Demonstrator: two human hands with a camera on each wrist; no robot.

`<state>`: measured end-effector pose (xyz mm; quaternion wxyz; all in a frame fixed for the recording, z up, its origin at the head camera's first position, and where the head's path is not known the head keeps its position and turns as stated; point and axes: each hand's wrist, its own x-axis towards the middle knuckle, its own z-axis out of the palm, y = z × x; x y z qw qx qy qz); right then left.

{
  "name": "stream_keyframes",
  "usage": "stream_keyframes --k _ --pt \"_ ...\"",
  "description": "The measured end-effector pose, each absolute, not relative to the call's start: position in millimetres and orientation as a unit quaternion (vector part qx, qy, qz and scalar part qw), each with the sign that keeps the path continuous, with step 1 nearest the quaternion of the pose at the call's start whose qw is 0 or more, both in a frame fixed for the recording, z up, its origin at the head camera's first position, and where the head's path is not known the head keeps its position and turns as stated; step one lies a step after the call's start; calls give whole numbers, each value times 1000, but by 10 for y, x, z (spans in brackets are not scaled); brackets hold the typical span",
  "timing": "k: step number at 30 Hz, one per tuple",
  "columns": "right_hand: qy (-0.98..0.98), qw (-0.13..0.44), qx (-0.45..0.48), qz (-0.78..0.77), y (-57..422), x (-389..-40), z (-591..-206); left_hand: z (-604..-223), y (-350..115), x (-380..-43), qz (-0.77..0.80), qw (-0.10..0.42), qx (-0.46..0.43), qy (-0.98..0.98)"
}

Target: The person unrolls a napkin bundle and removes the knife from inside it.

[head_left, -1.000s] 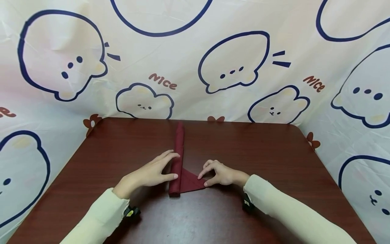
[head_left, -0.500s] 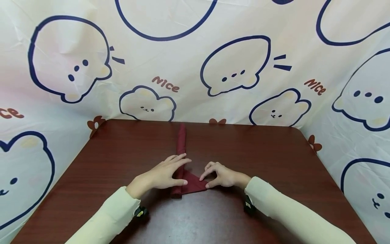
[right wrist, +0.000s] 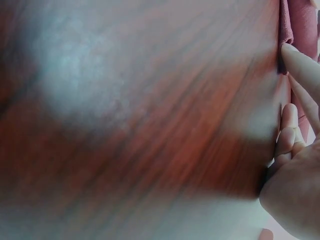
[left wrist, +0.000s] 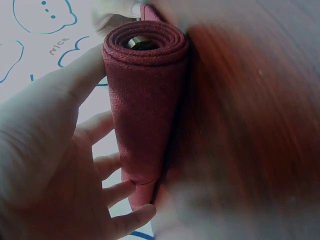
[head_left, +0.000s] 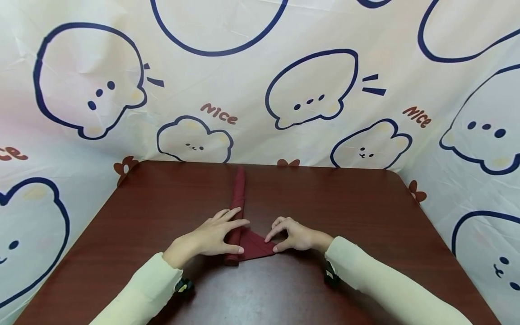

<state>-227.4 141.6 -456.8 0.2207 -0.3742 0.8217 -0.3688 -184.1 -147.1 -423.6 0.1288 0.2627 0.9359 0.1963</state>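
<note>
A dark red cloth [head_left: 239,192], rolled into a long tube, lies lengthwise on the brown table. Its near end shows spiral layers round a hollow in the left wrist view, where something shiny sits inside. A flat triangular flap [head_left: 255,248] of the same cloth sticks out to the right. My left hand [head_left: 209,237] rests across the near part of the roll, fingers spread and thumb over to its right side. At the flap's tip, my right hand [head_left: 298,234] pinches the corner between thumb and forefinger; its other fingers are curled. The right wrist view catches only the cloth's edge [right wrist: 286,27].
The wood-grain table [head_left: 345,203] has rounded far corners. A pale curtain [head_left: 252,81] printed with blue cartoon outlines hangs behind it and along both sides. Both wrists carry small black devices below pale sleeves [head_left: 373,266].
My left hand has shifted forward over the roll, its fingers reaching farther across it, then eased slightly back left with the roll. The right hand keeps its place at the flap's corner.
</note>
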Motion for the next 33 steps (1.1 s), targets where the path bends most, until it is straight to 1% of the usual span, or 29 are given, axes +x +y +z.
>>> stream_keyframes --k 7,15,24,33 --pt "822 208 -383 -367 1393 -2271 -4595 -4226 -1582 -1808 207 130 257 935" --pt "826 213 -367 -371 1405 -2264 -4565 -4206 -1678 -1810 211 130 250 936" --pt "823 217 -366 -376 1413 -2257 -4561 -4208 -1784 -1778 233 149 231 933" --pt "824 216 -367 -374 1418 -2264 -4579 -4213 -1868 -1766 259 154 231 925"
